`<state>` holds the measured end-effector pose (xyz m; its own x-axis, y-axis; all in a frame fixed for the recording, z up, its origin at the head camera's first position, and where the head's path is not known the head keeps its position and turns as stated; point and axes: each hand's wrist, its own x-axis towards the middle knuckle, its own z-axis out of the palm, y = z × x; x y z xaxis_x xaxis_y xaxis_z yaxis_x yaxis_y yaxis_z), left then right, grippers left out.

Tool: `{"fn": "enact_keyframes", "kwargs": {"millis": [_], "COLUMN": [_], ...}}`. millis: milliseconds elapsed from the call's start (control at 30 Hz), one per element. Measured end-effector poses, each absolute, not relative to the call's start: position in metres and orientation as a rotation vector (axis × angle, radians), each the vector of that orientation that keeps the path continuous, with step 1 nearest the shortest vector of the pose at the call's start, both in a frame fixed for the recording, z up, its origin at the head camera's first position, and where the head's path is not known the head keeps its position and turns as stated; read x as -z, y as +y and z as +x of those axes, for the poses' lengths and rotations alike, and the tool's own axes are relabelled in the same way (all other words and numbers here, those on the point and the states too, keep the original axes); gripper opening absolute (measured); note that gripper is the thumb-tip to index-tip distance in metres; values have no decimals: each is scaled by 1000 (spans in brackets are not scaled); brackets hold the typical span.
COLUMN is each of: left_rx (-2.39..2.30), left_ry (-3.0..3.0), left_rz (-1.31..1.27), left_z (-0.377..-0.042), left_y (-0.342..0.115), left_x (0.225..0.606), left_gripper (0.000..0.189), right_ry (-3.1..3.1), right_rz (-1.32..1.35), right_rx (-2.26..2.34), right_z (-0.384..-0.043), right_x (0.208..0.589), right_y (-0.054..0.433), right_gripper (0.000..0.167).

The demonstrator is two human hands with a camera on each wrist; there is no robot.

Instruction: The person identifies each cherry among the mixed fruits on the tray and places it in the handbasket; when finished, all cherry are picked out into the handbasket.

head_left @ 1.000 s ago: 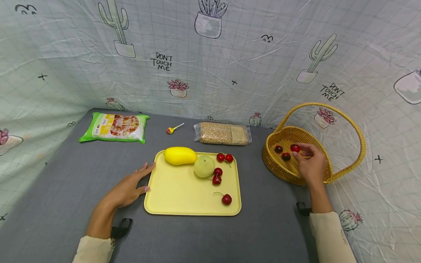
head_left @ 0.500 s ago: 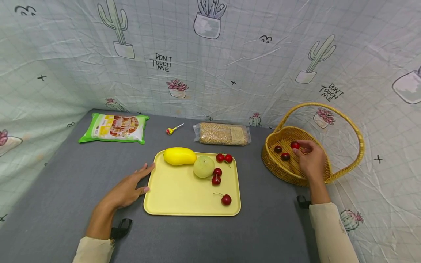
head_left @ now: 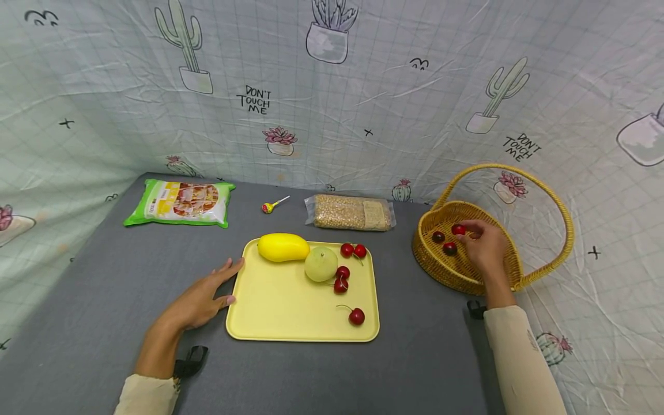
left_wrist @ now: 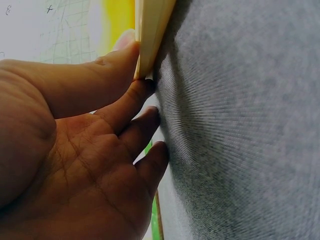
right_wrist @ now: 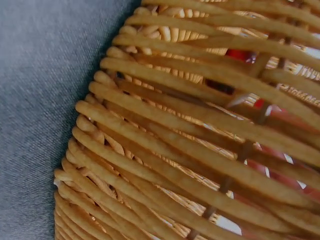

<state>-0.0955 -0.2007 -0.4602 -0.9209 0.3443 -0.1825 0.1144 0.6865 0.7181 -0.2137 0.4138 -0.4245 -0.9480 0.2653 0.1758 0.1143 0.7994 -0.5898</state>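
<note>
Over the inside of the yellow wicker basket (head_left: pixel 430 261), my right hand (head_left: pixel 486 246) pinches a bright red cherry (head_left: pixel 459 229) between thumb and fingertips. Two dark cherries (head_left: pixel 449 248) lie on the basket's floor beside it. At left, my left hand (head_left: pixel 198 298) touches the left rim of a pale yellow tray (head_left: pixel 280 317) with outstretched fingers and thumb. The left wrist view shows the thumb (left_wrist: pixel 95 82) at the tray's edge. On the tray are a yellow mango (head_left: pixel 283 247), a round green fruit (head_left: pixel 321 264) and several stemmed cherries (head_left: pixel 356 316). Basket weave (right_wrist: pixel 175 125) mostly hides my right hand in the right wrist view.
Behind the tray lie a green-edged food packet (head_left: pixel 181 202), a lollipop (head_left: pixel 267 207) and a clear bag of grains (head_left: pixel 351 212). The basket's tall handle (head_left: pixel 562 213) arches up at right. A patterned cloth (head_left: pixel 363 104) hangs behind the grey table.
My right hand, pinching the red cherry, has shifted slightly left inside the basket, toward the two dark cherries. The left hand and tray stay in place.
</note>
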Motion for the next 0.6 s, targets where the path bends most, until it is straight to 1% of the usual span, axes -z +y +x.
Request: {"fn": "enact_keyframes", "kwargs": {"millis": [267, 600], "left_rx": [-1070, -1061], "left_ry": [2589, 2593], "left_rz": [352, 349], "left_z": [-95, -96], "left_y": [-201, -200], "left_x": [458, 456], "left_gripper": [84, 84], "right_ry": [-2809, -2907], "right_rz": [-195, -184], "right_rx": [-776, -704], "right_z": [-223, -233], "right_x": [428, 431], "right_y": [417, 426], "right_gripper": [27, 29]}}
